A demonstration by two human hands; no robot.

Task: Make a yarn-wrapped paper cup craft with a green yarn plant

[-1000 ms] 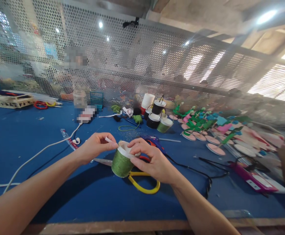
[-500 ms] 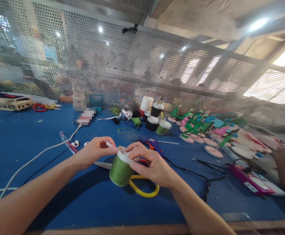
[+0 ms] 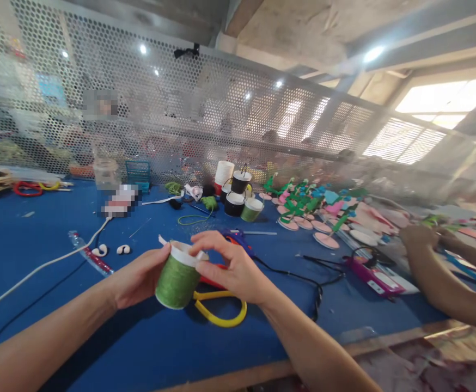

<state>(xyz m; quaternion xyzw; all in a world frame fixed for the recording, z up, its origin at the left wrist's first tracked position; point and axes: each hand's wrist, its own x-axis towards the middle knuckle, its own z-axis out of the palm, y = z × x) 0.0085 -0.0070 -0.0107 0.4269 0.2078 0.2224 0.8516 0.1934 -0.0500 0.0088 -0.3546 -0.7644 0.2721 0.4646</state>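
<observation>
Both hands hold a green-wrapped cup (image 3: 177,276) just above the blue bench (image 3: 58,228). The left hand (image 3: 138,279) has a closed grip on its side. The right hand (image 3: 232,269) pinches its white rim at 3 o'clock. Green covers the whole side; only the rim is bare. Yellow-handled scissors (image 3: 220,309) lie just behind.

Blue table (image 3: 37,239) before me, yellow scissors (image 3: 219,310) at six o'clock, cluster of cups (image 3: 238,196) at twelve, white cable (image 3: 37,267) at nine, pink discs (image 3: 323,239) at two, a co-worker's arm (image 3: 438,277) at three, mesh screen (image 3: 181,120) behind
</observation>
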